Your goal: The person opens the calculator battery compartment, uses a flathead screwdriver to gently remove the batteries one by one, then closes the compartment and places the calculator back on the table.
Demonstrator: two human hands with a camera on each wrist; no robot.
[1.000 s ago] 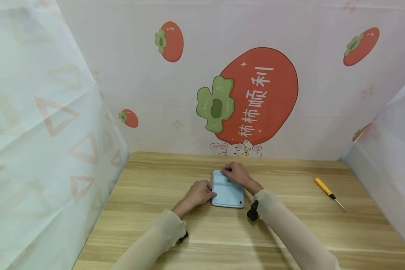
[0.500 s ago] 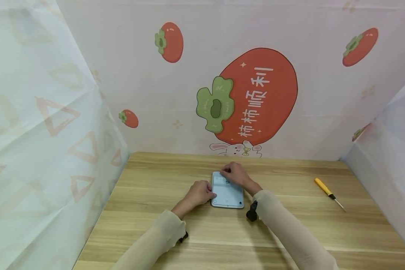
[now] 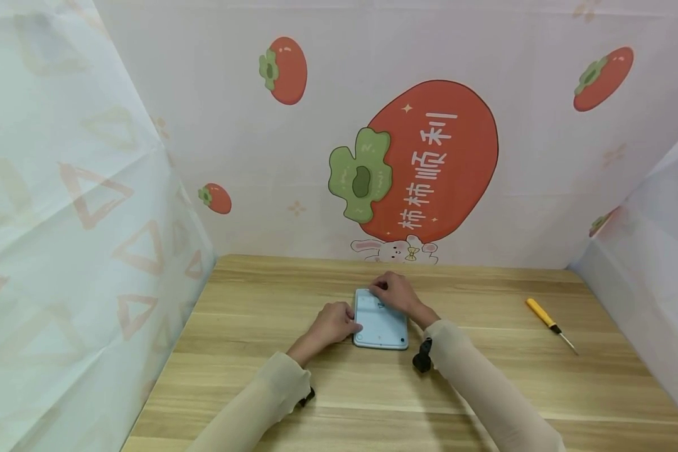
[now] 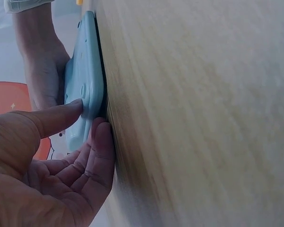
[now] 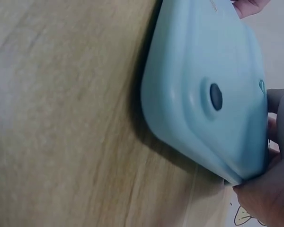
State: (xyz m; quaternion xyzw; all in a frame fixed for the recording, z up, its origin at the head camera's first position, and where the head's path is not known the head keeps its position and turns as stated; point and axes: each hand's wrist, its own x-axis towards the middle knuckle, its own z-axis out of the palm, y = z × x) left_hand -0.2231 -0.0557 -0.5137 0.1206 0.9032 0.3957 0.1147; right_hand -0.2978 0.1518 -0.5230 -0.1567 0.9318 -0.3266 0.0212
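The light-blue device (image 3: 380,326) lay on the tabletop (image 3: 361,402), centrally between the two forearms, with its pale, smooth face upward. A dark round spot (image 5: 216,97) was located near one corner.

Hand placement was complete. The left hand (image 3: 334,321) pinched the device at its left edge: thumb on the upper face, fingers bent against the side near the wood. The right hand (image 3: 397,292) was positioned over the far end, fingers curled, and appeared to grip the far edge; its fingertip contact was partly hidden.

The work was judged to be in a handling stage. The device was held by both hands, and its release was not yet done. The parts of the casing that showed appeared whole and joined. The area beneath the right hand could not be inspected, and whether any fastener had been loosened could not be determined. The screwdriver (image 3: 540,313), yellow-handled, lay unheld on the right side of the tabletop, well apart from the device, its tip directed toward the near right.

The surface was light wood grain with lengthwise bands. Behind it stood a white back sheet (image 3: 231,94) printed with red persimmons, lettering and a rabbit. Creased white side sheets (image 3: 62,251) enclosed the left and right.
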